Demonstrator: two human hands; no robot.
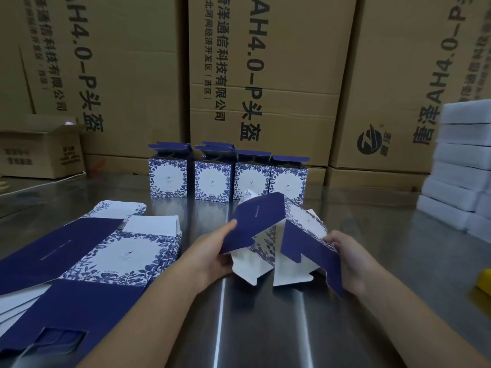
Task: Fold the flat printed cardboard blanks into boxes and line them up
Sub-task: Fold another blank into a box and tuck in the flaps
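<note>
A half-formed blue-and-white printed box (273,235) lies tilted just above the steel table, its bottom flaps open toward me. My left hand (212,251) grips its dark blue left panel, thumb on top. My right hand (348,258) holds the dark blue flap on its right side. A stack of flat printed blanks (106,258) lies at the left. Behind, several folded boxes (228,179) stand upright in a row with their top flaps open.
Large brown shipping cartons (265,75) wall off the back of the steel table (265,328). A smaller open carton (42,150) sits at the far left. White foam blocks (462,166) are stacked at the right, and a yellow object (485,282) shows at the right edge.
</note>
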